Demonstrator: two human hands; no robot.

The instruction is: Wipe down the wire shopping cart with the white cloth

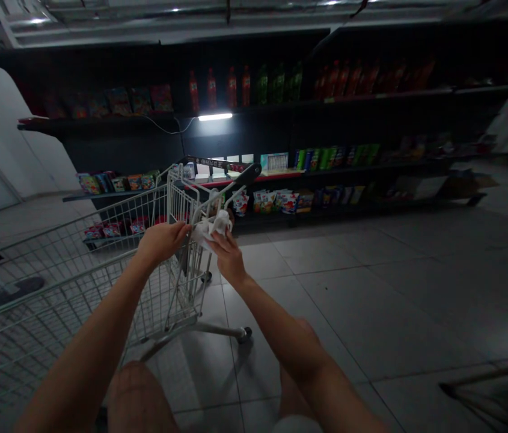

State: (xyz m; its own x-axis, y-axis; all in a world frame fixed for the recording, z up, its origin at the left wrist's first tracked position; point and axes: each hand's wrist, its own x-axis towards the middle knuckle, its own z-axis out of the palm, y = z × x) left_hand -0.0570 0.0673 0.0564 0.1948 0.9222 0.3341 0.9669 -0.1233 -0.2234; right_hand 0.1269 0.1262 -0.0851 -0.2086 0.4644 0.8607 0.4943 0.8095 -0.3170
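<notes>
Cloth (221,224) bunches at the cart (217,329)'s handle-end corner; your right hand (232,261) pinches it, your left hand (160,242), closed alongside, presumably steadies, its hold unclear.

A white cloth (220,222), crumpled into loose folds, sits at the bars by the near corner of the handle end of a shopping cart (95,272); whether it wraps fully around a bar cannot be told. The cart stands upright on the tiled floor (317,282), its pale metal wire basket running out past the left of the view. Its dark handle (217,163) bears light lettering, and small dark wheels (244,335) show at the base.
</notes>
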